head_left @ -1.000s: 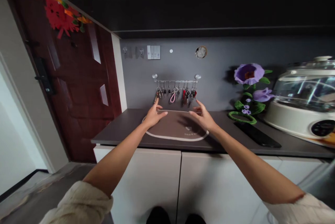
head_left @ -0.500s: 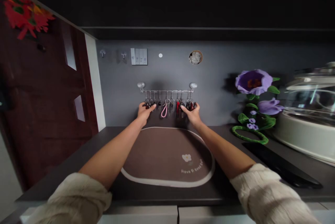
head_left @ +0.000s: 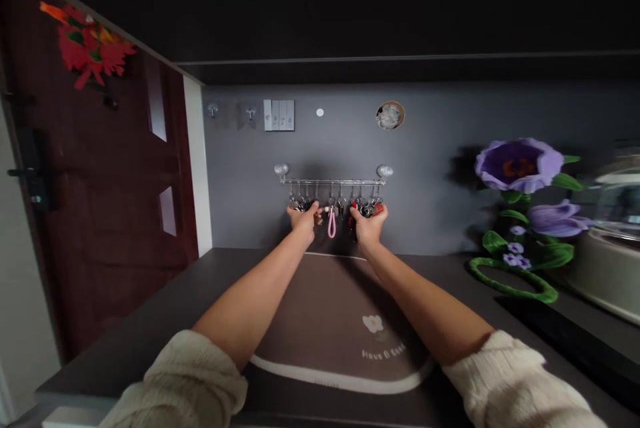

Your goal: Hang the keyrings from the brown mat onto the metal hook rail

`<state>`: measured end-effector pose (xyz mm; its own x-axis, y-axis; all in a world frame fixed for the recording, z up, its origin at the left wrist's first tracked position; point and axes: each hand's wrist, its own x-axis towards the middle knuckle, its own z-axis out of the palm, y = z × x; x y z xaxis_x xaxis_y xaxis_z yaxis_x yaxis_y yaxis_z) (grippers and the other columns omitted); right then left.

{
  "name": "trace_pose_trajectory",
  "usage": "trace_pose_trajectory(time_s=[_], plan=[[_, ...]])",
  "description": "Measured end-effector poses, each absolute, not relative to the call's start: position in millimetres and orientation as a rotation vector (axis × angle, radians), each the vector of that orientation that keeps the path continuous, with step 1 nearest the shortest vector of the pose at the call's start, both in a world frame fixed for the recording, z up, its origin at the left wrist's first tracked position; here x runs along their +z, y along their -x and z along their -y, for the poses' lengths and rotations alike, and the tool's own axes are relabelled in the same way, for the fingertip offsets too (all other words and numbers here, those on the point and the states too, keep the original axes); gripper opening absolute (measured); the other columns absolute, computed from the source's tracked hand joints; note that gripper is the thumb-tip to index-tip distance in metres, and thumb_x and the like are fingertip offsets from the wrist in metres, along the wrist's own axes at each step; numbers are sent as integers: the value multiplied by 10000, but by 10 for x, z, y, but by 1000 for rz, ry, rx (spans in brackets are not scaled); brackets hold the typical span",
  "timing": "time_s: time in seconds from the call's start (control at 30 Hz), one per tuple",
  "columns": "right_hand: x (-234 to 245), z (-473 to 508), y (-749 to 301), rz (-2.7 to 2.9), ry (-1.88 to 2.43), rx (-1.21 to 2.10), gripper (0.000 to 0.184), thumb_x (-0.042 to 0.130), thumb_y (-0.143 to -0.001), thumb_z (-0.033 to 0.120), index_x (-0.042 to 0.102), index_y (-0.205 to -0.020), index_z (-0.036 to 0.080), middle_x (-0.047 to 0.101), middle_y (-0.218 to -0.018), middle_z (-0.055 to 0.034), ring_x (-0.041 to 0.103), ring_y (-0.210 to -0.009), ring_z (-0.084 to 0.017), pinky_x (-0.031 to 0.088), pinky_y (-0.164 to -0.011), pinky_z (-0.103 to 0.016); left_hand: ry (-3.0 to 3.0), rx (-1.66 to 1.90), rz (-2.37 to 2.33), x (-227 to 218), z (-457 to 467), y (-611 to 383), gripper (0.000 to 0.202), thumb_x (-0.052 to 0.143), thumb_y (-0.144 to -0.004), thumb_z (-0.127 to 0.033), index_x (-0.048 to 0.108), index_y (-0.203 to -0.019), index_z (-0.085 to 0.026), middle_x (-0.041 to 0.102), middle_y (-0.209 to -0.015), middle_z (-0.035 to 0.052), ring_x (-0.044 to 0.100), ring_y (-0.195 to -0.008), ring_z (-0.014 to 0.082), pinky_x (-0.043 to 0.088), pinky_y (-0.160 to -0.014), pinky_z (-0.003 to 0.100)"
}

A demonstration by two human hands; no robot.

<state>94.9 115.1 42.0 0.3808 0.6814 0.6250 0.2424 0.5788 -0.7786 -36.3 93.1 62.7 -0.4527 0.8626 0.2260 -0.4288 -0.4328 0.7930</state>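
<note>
A chrome hook rail (head_left: 333, 181) is fixed to the grey wall above the counter, with several key bunches hanging from it. My left hand (head_left: 303, 220) is closed round the keys on the rail's left part. My right hand (head_left: 367, 223) is closed round the keys with a red fob on the right part. A pink loop strap (head_left: 331, 223) hangs free between the two hands. Both arms stretch out over a brown oval mat (head_left: 320, 321) on the dark counter.
Purple fabric flowers (head_left: 520, 168) with a green stem stand at the right, beside a white cooker with a glass lid (head_left: 607, 261). A dark red door (head_left: 100, 201) with a red ornament is at the left. Switches (head_left: 279, 115) sit on the wall above the rail.
Both hands rose from the mat's far edge to the hanging keys and closed on them. The view moved closer to the counter.
</note>
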Motion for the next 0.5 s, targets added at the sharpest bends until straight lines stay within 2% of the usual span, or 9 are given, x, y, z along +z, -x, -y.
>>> trace_pose_trajectory(time_s=[0.13, 0.27, 0.5], plan=[[480, -1061, -1045, 1154, 949, 425, 788, 502, -689, 398, -16, -1254, 216, 381, -1226, -130, 470, -1045, -201, 410, -854, -344, -770, 1963, -804, 683, -869, 433, 432, 630, -660, -137, 291, -912, -227, 514, -650, -67, 538, -471, 57, 442, -452, 184], [601, -957, -1056, 1072, 943, 443, 763, 526, -659, 374, 52, -1232, 203, 423, -1187, -118, 502, -995, -188, 442, -805, -308, -736, 1984, -768, 806, -806, 486, 372, 620, -658, -88, 320, -852, -192, 518, -669, -45, 574, -503, 79, 478, -495, 214], [1008, -989, -1013, 1067, 860, 400, 703, 474, -693, 335, 41, -1235, 221, 431, -1169, -101, 526, -935, -154, 459, -747, -274, -933, 2004, -774, 1219, -746, 494, 326, 611, -664, -92, 375, -870, -183, 541, -759, -19, 594, -524, 83, 496, -513, 222]])
